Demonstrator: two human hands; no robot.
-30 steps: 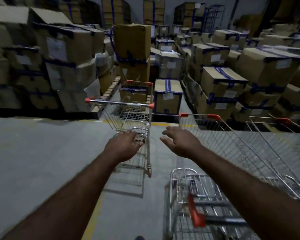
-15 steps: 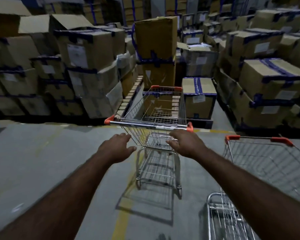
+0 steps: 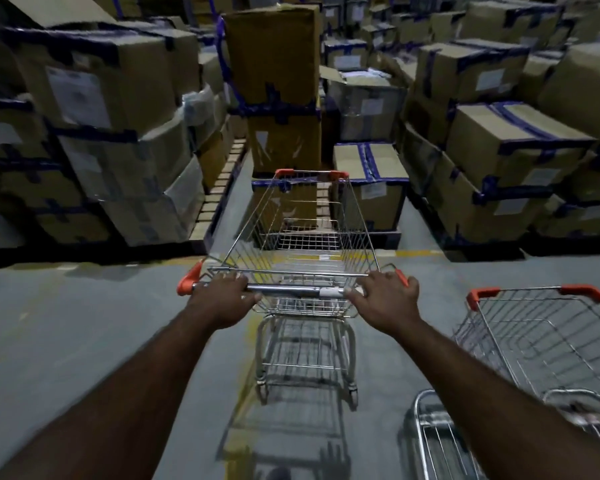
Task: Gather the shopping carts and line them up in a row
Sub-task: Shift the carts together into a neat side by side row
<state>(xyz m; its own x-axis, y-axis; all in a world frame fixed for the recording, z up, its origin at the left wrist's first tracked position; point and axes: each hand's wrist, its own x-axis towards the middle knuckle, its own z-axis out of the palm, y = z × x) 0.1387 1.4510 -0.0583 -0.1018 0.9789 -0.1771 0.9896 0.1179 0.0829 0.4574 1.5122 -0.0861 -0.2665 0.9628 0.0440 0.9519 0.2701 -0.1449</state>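
A wire shopping cart with orange corner caps stands straight ahead of me on the grey floor, its basket pointing at the box stacks. My left hand grips the left part of its metal push handle. My right hand grips the right end of the same handle. A second wire cart stands at the right, its orange-capped front rim level with my right hand; my right forearm crosses in front of its lower part.
Stacks of taped cardboard boxes on pallets fill the whole far side, left, centre and right. A narrow aisle runs between the stacks just beyond the cart. A yellow floor line passes under the cart. Grey concrete floor spreads to the left.
Both hands reached forward and closed on the cart's handle: the right first, then the left. The cart now sits closer and centred; the right-hand cart shifted further right in view.
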